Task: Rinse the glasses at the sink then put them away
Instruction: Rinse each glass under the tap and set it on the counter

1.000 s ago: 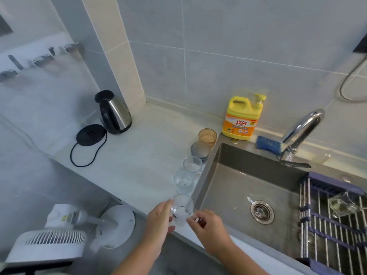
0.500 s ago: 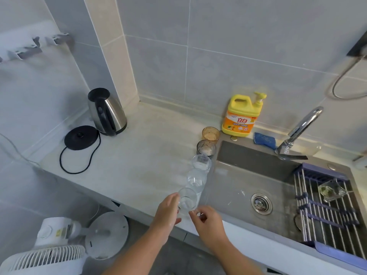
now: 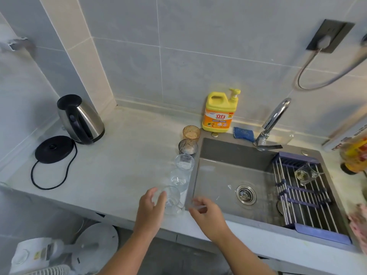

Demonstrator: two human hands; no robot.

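L hand (image 3: 152, 205) spread beside nearest clear glass (image 3: 172, 200) on counter (image 3: 119, 165), R hand (image 3: 206, 213) loose, empty, by sink (image 3: 228, 155) edge

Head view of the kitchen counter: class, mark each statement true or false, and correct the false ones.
1. Five glasses stand in a row left of the sink. True.
2. The kettle sits on its base. False: it stands beside the base, off it.
3. The detergent bottle is yellow. True.
4. The right hand holds a glass. False: it holds nothing; the left hand is at the nearest glass.
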